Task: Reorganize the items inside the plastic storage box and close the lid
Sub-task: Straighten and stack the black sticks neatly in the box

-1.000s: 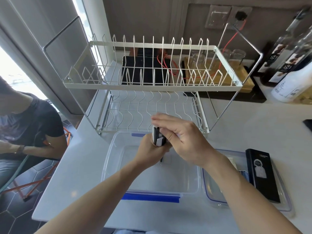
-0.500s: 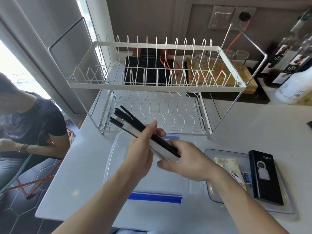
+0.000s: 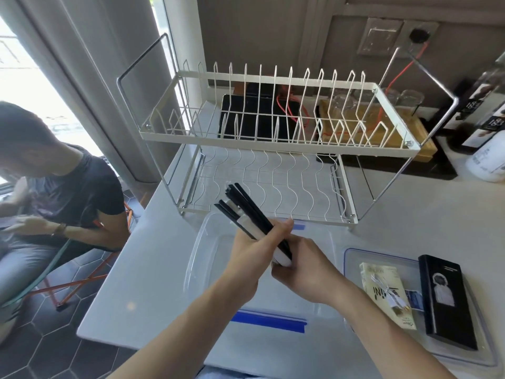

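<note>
A clear plastic storage box (image 3: 203, 258) with blue clips sits on the white counter in front of me. Above it I hold a bundle of long black and white sticks (image 3: 243, 212), slanting up to the left. My left hand (image 3: 251, 255) grips the bundle round its middle. My right hand (image 3: 303, 272) cups the bundle's lower end from the right. To the right lies the clear lid (image 3: 352, 258) with a blue rim, carrying a yellowish packet (image 3: 382, 285), a small blue card (image 3: 412, 296) and a black box (image 3: 445, 299).
A white two-tier wire dish rack (image 3: 273, 138) stands just behind the box. Bottles (image 3: 486, 124) and glasses (image 3: 410, 101) line the back right. A seated person (image 3: 62, 195) is at the left, beyond the counter's edge.
The bundle was upright between both hands a second ago; it has since tilted to lie slanting up-left. My right hand moved from its top to its lower end.
</note>
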